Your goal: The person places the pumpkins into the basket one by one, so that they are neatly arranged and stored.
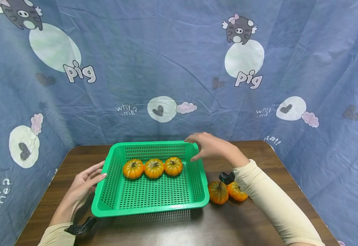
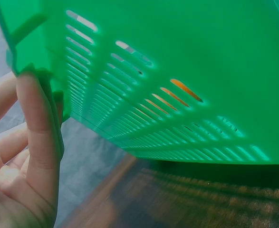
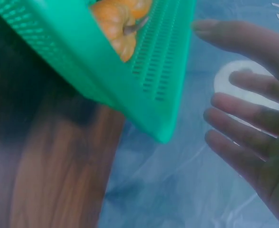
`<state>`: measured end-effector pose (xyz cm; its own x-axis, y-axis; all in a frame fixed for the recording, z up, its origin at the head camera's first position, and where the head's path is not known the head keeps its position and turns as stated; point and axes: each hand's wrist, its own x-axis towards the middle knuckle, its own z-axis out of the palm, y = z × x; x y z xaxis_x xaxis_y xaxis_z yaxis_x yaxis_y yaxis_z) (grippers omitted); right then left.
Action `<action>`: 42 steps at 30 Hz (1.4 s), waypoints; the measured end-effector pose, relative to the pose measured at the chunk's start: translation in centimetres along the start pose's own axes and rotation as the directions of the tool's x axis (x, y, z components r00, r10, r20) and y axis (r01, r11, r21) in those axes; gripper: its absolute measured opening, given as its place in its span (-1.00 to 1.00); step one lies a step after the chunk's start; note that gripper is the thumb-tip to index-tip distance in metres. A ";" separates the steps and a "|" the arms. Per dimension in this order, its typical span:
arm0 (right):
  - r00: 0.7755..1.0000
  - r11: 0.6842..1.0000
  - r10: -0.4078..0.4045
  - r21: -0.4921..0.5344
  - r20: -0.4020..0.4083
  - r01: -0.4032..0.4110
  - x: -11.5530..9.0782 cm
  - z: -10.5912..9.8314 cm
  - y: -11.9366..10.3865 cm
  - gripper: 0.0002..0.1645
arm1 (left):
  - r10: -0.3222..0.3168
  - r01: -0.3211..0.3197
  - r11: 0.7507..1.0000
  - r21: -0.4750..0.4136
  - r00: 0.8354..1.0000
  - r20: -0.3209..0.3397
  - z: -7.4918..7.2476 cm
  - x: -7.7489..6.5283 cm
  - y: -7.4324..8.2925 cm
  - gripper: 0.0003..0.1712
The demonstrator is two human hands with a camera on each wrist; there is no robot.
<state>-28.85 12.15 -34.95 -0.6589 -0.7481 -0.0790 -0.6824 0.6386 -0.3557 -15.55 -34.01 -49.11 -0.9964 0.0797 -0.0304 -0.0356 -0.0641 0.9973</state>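
A green plastic basket (image 1: 149, 209) with slotted walls is in the middle of the head view, three small orange pumpkins (image 1: 154, 168) in a row along its far side. My left hand (image 1: 82, 184) grips the basket's left rim; in the left wrist view its fingers (image 2: 37, 121) curl at the rim's edge. Near the far right corner is my right hand (image 1: 211, 145), thumb and fingers spread. The right wrist view shows a gap between this hand (image 3: 253, 104) and the basket, and nothing in it. Dark shadow lies under the basket's near edge.
Two more pumpkins (image 1: 218, 193) sit on the brown wooden table (image 1: 228, 222) right of the basket, one partly behind the right forearm. Black wrist devices (image 1: 82, 226) stick out from both wrists. A blue printed curtain (image 1: 166, 68) surrounds the table's back and sides.
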 end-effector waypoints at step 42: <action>0.997 0.990 0.061 0.121 0.051 -0.066 -11.7 10.0 5.7 -0.01 | -0.009 0.009 1.000 -0.012 1.000 -0.006 0.1 -0.1 0.1 -0.35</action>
<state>-21.88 22.72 -45.38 -0.6823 -0.7161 -0.1475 -0.5937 0.6604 -0.4598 -15.42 -33.91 -48.98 -0.9965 0.0742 -0.0394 -0.0450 -0.0749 0.9962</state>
